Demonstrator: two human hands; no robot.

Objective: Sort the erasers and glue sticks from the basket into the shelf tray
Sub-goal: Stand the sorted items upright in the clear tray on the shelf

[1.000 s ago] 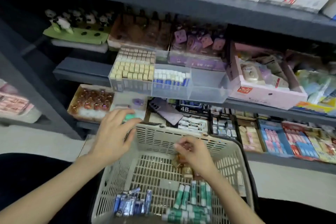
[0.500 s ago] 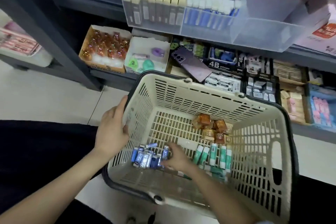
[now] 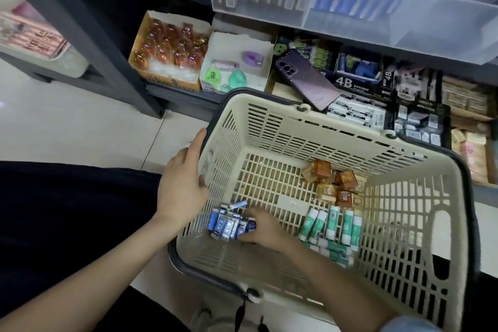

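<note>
The cream basket (image 3: 310,127) held blue erasers (image 3: 225,224) in its near left corner, green-and-white glue sticks (image 3: 332,224) along the near edge, and amber packets (image 3: 332,183) towards the middle. The clear shelf tray (image 3: 444,27) above held upright rows of yellow-topped and blue-and-white items. The left hand (image 3: 183,186) gripped the basket's left wall. The right hand (image 3: 262,228) lay just right of the erasers, its fingers curled onto the nearest ones.
</note>
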